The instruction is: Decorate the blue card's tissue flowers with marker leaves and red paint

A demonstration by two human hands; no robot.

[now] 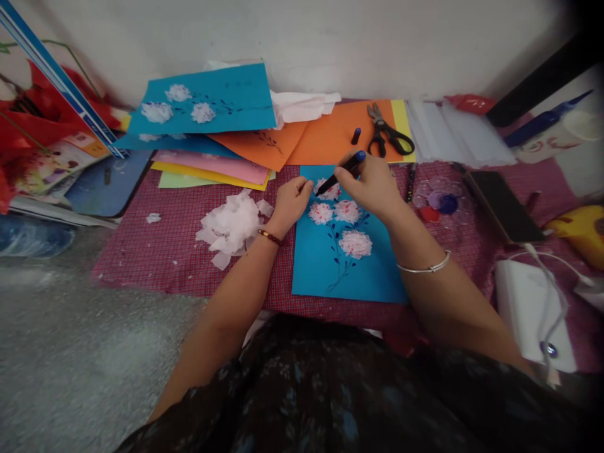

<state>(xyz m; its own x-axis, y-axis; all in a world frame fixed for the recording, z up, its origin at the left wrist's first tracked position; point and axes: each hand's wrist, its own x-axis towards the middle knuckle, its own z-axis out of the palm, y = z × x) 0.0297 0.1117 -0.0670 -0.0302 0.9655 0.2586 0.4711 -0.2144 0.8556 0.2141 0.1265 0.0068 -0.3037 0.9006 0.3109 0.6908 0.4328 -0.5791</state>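
My right hand (372,185) grips a black marker pen (340,175) with a blue end. Its tip points down near the upper left of a blue sheet of paper (314,270). White-and-pink paper flowers (355,244) are on that sheet, with dark blue stems and leaves drawn below them. My left hand (293,200) rests at the sheet's left edge, thumb and fingers closed together; whatever may be between them is hidden. Left of that hand lies a pile of white tissue paper pieces (231,223).
Blue sheets with white flowers (245,94) lie on coloured paper at the back left. Scissors (384,133) and a pen cap (355,136) rest on orange paper (330,135). To the right are a paint palette (460,189), a phone (503,204) and a cabled white box (528,308).
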